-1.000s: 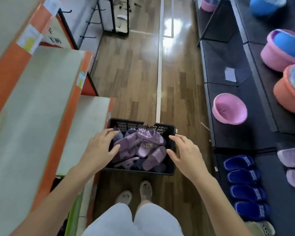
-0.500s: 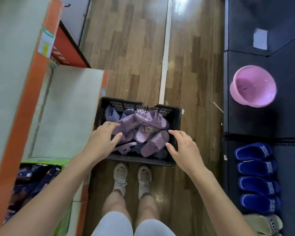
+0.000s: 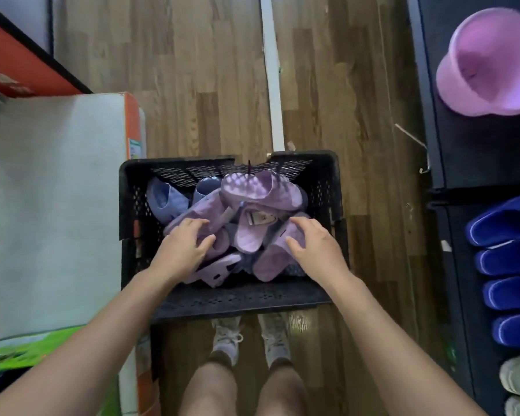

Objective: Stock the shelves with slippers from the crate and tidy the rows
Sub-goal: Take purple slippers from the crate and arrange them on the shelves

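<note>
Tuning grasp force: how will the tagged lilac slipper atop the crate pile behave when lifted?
Probably light: the tagged lilac slipper looks like thick moulded foam. Likely fairly stiff, since it keeps its shape while propped across others. It may drag neighbours along, as the slippers lie tangled in the black crate.

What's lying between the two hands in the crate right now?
In the head view, a pale lilac slipper bearing a white tag lies between the left hand and the right hand, on top of the pile in the black crate.
</note>
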`<move>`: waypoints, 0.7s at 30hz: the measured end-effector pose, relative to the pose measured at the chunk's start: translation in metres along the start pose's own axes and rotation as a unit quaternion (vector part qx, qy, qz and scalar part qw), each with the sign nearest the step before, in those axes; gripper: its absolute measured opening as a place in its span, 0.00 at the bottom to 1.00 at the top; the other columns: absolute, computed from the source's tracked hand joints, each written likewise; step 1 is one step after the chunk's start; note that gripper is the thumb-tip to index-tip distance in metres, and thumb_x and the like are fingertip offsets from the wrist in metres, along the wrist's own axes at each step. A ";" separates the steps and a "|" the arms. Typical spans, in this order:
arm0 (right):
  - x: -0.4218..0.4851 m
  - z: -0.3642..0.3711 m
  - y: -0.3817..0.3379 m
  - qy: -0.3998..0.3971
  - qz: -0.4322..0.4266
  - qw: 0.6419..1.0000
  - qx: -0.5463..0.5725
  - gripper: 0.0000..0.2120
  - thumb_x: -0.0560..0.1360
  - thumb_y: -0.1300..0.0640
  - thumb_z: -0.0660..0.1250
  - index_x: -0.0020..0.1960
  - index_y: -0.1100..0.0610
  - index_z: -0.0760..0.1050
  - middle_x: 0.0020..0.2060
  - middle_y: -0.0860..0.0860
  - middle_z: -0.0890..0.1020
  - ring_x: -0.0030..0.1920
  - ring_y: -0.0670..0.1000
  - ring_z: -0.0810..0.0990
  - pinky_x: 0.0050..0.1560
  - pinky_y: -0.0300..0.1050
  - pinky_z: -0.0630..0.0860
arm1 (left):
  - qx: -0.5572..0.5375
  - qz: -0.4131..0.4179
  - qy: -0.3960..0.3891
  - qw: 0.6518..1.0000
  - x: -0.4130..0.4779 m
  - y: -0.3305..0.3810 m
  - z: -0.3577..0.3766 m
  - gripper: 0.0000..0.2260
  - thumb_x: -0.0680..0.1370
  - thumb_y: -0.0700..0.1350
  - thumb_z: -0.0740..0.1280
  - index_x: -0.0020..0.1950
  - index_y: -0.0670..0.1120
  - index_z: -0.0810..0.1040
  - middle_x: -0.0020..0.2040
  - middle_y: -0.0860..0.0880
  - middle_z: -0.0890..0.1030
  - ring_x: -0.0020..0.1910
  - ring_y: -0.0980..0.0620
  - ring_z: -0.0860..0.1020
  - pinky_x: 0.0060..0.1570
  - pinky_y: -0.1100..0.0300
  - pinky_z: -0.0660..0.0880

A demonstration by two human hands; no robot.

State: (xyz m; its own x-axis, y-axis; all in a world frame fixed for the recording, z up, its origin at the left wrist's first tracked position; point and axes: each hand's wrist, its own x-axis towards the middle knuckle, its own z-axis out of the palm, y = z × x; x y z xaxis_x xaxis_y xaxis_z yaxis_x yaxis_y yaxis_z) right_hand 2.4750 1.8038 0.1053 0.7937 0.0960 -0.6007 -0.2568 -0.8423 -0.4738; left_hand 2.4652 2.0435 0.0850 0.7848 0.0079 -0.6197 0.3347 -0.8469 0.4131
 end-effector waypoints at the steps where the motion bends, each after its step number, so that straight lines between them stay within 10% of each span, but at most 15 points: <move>1: 0.014 0.009 0.005 -0.001 0.006 1.000 0.006 0.21 0.78 0.52 0.60 0.70 0.53 0.64 0.65 0.52 0.70 0.63 0.54 0.70 0.59 0.49 0.71 | -0.001 0.000 -0.003 1.000 0.012 -0.007 0.007 0.19 0.78 0.48 0.62 0.68 0.43 0.69 0.67 0.43 0.71 0.66 0.44 0.69 0.64 0.50 0.65; 21: 0.214 0.103 0.049 0.111 0.225 0.909 0.331 0.30 0.73 0.51 0.69 0.70 0.61 0.63 0.58 0.54 0.74 0.61 0.57 0.73 0.61 0.50 0.70 | -0.017 -0.055 0.018 0.998 0.132 -0.097 0.069 0.24 0.77 0.46 0.64 0.71 0.43 0.64 0.68 0.41 0.68 0.67 0.43 0.67 0.63 0.52 0.64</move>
State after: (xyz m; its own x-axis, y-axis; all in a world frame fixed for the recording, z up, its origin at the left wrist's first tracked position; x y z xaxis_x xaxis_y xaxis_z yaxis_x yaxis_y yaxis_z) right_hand 2.5755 1.8374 -0.1129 0.5981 -0.3507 -0.7207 -0.8014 -0.2578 -0.5397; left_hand 2.5006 2.0896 -0.0830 0.7606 0.1192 -0.6381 0.4363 -0.8218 0.3665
